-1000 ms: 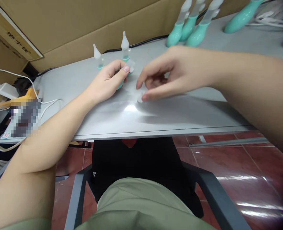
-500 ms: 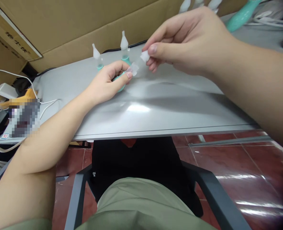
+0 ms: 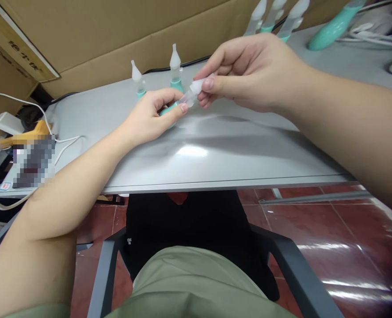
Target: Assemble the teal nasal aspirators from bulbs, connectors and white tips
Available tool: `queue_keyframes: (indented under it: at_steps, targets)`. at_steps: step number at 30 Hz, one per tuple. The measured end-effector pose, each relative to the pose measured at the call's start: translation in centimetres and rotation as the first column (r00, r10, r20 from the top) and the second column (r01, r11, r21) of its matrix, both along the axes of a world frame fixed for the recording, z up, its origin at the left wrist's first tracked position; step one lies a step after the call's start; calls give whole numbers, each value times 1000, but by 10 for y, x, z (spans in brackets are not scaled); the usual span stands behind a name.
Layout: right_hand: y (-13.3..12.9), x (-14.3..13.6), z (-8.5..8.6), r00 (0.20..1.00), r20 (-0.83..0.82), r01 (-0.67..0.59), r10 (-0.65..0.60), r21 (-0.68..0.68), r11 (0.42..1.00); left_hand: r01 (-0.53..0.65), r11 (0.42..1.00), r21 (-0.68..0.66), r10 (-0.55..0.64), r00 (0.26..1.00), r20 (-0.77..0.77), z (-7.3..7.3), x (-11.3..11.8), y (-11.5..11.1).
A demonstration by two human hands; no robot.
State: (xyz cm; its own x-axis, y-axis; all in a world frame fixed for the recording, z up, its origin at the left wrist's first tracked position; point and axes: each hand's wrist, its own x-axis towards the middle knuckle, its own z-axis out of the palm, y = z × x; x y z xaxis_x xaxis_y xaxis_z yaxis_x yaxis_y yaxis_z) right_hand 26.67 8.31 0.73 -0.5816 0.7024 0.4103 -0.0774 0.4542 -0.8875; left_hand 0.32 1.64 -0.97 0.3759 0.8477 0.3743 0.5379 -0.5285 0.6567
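Observation:
My left hand is closed around a teal nasal aspirator, which lies tilted low over the table. Its clear cup sticks out past my thumb toward the right. Between thumb and fingers, my right hand pinches a white soft tip, its wide end touching the mouth of the cup. Whether the tip is seated there I cannot tell. Behind my left hand stand two more aspirators with white tips, a left one and a right one.
Several upright aspirators stand at the back right, beside a teal one leaning near white cables. Cardboard walls the back of the grey table. At left are a white charger and an orange object.
My right hand has come down and slightly left, bringing the white tip from apart to the clear cup's mouth. My left hand has shifted slightly right with the aspirator.

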Motion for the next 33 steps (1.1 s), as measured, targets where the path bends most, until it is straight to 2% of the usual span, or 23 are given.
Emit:
queue_keyframes:
  at_steps: [5,11,20,26,30,33]
  targets:
    - [-4,3,3,998,46,38,-41,77,996,-4,998,62,4,1000,-1,-2,-1,-1]
    - [4,10,-3,992,123,22,-42,159,987,-59,977,205,93,983,-160,-6,-4,-3]
    - [5,9,-2,977,211,7,-32,116,993,-126,946,298,234,903,-360,-4,-10,-6]
    - [2,6,-2,989,148,-34,23,72,997,-147,960,237,219,923,-316,-6,-10,-5]
    - [-1,-1,-5,995,103,-11,7,41,999,-115,969,220,165,960,-228,-9,-10,-4]
    - [-4,-4,-4,997,57,-51,49,36,998,-87,971,225,129,975,-182,-7,-5,-9]
